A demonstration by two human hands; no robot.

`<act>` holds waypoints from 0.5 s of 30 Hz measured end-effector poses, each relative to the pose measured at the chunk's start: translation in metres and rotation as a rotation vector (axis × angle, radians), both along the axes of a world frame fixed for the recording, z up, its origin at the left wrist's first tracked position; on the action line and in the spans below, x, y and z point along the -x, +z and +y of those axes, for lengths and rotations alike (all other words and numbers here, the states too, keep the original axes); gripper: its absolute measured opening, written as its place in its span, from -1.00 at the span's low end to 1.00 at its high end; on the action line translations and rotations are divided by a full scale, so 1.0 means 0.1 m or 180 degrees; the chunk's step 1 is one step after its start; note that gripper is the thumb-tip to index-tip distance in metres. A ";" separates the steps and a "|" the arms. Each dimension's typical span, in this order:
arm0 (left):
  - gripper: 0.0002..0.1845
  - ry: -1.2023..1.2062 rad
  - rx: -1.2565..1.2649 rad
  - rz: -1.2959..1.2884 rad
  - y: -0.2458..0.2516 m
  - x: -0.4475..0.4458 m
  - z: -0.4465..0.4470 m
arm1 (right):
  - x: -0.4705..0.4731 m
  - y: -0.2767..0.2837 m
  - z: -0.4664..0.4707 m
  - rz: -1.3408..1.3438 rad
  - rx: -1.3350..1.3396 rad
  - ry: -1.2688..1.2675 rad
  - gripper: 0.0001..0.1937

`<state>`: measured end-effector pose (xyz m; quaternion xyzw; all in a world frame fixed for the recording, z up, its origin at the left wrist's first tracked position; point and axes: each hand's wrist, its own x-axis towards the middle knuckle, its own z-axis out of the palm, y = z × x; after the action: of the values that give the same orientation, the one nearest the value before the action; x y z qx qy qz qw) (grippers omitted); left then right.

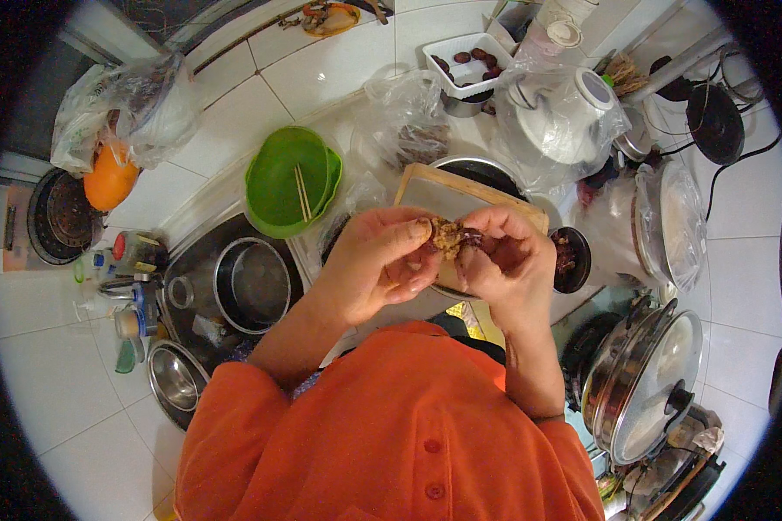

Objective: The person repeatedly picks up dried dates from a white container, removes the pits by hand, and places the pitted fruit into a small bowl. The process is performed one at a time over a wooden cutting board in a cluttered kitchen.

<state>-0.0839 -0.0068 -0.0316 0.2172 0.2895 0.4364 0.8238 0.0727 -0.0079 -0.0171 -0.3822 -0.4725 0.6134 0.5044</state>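
My left hand (391, 260) and my right hand (508, 260) meet in front of my chest, pinching between them a split dark-red fruit, perhaps a date, with brown flesh (448, 239) showing. Fingertips of both hands bear brown residue. Beneath the hands lies a wood-framed board (476, 189) across a round metal vessel (485, 170), partly hidden. Beside my right hand is a small dark bowl (572, 260) holding reddish-brown bits. A white plastic tray (435, 49) at the top holds several dark-red fruits (462, 57).
Green plastic basins (270, 189) with chopsticks (302, 192) stand left of the board. Farther left, a sink (192, 260) holds a metal pot (253, 285). Bagged items (414, 120) and a plastic-covered appliance (560, 117) stand behind; a lidded steamer pot (651, 384) is at right.
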 end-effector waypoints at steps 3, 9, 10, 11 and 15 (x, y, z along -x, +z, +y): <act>-0.72 0.0656 -0.1133 0.1063 0.00 -0.04 -0.11 | -0.01 -0.02 0.01 0.0198 0.0143 0.0009 -0.81; -0.63 0.1675 -0.3769 0.3315 -0.05 -0.02 -0.07 | 0.01 -0.02 0.01 0.0143 0.0274 0.0043 -0.81; -0.64 0.1686 -0.3983 0.3655 -0.04 0.00 -0.06 | 0.01 -0.02 0.01 0.0118 0.0263 0.0031 -0.80; -0.65 0.1698 -0.4199 0.3764 -0.04 0.01 -0.05 | 0.01 -0.02 0.01 0.0101 0.0240 0.0080 -0.81; -0.69 0.1306 -0.3907 0.3587 0.01 0.09 -0.05 | 0.05 -0.03 0.01 0.0017 0.0148 0.0199 -0.82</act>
<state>-0.0925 -0.0121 -0.0310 0.7522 0.4017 0.4831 0.1985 0.0680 -0.0069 -0.0201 -0.3773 -0.4685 0.6407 0.4772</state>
